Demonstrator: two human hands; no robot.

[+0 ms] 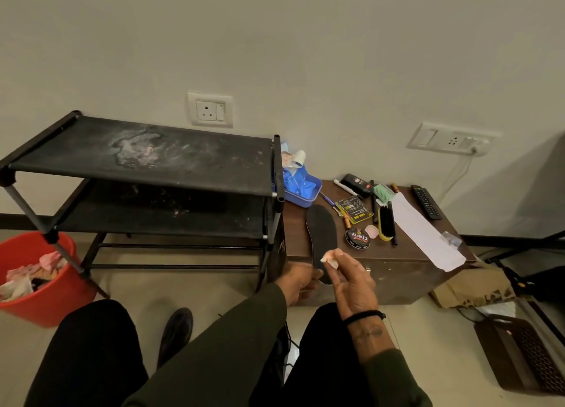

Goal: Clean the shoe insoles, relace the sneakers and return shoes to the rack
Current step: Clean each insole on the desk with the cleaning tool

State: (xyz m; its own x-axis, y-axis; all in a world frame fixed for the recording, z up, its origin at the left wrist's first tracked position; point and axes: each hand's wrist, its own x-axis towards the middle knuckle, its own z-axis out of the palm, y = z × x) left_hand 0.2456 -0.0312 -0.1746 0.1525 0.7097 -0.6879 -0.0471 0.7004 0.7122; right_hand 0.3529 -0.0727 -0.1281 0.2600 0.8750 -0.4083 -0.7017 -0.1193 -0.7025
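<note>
A black insole (321, 238) lies lengthwise on the brown wooden table (397, 266), its heel end sticking out over the front edge. My left hand (298, 282) grips that heel end from the left. My right hand (351, 279) hovers just right of the insole and pinches a small pale wad (329, 259) between its fingertips. The black shoe rack (146, 174) stands to the left with no shoes on its shelves. A black shoe (176, 333) sits on the floor between my knees.
On the table are a blue tray (301, 189) of wipes, a polish tin (357, 237), a yellow brush (385, 224), a white paper strip (425, 235) and a remote (426, 202). A red bin (36, 281) stands left on the floor. A brown basket (522, 354) sits at the right.
</note>
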